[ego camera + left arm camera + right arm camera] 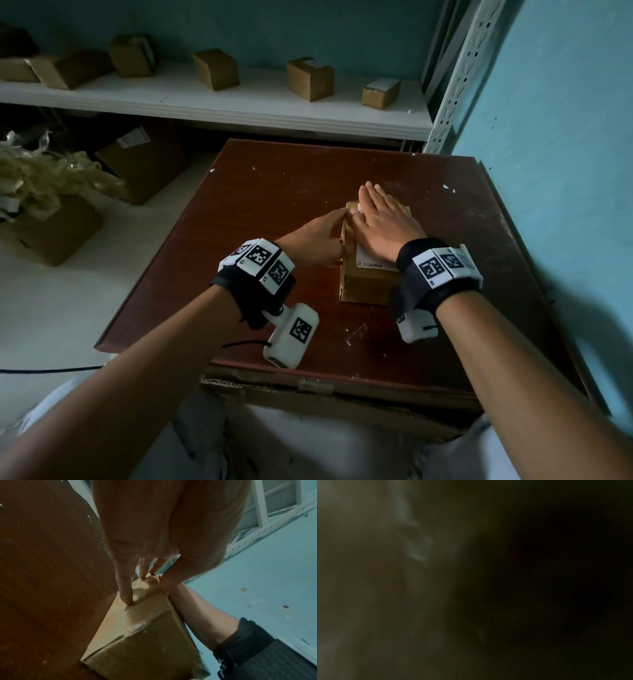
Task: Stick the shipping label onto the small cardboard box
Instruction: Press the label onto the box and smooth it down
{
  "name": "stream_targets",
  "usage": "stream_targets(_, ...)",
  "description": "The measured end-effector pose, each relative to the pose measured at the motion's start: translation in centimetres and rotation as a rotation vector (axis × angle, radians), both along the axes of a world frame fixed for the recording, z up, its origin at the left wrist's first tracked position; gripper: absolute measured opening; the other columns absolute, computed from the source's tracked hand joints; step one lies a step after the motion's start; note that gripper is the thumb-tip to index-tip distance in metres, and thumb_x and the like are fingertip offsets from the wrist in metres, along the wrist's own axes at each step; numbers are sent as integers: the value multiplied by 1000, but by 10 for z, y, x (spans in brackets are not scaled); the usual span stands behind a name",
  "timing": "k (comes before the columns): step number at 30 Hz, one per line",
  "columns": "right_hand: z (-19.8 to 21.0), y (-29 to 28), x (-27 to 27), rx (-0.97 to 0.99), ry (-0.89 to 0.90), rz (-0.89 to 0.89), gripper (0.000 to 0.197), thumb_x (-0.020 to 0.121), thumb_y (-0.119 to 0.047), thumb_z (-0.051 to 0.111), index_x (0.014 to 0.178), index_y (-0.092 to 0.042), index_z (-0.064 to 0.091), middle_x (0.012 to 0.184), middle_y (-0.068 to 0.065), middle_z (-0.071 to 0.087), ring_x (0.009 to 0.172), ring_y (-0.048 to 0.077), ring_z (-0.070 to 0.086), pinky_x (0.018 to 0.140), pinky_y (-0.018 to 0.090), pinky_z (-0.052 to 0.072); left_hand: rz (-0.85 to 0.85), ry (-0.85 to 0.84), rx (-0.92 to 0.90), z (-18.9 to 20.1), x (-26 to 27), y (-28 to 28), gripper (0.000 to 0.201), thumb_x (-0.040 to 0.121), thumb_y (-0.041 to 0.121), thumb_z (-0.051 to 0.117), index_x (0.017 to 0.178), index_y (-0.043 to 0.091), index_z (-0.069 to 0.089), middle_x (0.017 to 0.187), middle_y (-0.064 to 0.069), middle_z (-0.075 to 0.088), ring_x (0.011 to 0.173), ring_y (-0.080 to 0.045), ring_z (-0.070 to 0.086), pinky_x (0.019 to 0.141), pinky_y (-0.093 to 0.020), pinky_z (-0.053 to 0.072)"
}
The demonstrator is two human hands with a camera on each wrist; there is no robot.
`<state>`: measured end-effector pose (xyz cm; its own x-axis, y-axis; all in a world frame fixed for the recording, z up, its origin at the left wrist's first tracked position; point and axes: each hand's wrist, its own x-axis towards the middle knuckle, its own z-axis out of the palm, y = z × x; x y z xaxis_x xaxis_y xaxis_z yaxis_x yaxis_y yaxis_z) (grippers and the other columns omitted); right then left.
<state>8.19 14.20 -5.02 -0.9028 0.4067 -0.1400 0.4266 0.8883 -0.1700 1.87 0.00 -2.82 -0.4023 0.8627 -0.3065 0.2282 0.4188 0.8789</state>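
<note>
Brown table [274,192]: flat right hand [380,222] presses label [368,258] onto box [368,286].

matt cardboard box [368,282]; scuffed glossy wood table [274,192].

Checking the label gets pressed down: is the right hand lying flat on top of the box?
Yes: the right hand lies with straight fingers on the shipping label atop the small cardboard box.

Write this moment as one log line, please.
right hand: flat, pressing white shipping label | left hand: steadying small brown cardboard box | brown wooden table
</note>
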Motion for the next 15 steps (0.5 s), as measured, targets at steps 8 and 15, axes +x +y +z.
stream_targets(8, 2, 9, 6, -5, -23, -42, 59, 104, -41, 8, 155, -12, -2, 162, 2, -8, 149, 12, -8, 118, 28, -7, 14, -11, -2, -1, 0, 1, 57, 93, 10, 58, 142, 24, 35, 131, 0, 57, 112, -18, 63, 89, -38, 56)
stream_targets(15, 1, 22, 20, 24, -28, -36, 62, 103, -44, 4, 154, -12, -8, 161, 4, -16, 148, 15, -16, 119, 30, -9, 29, -31, -22, -2, 3, 2, 56, 93, 6, 55, 142, 23, 35, 133, 9, 51, 112, -18, 62, 91, -38, 55)
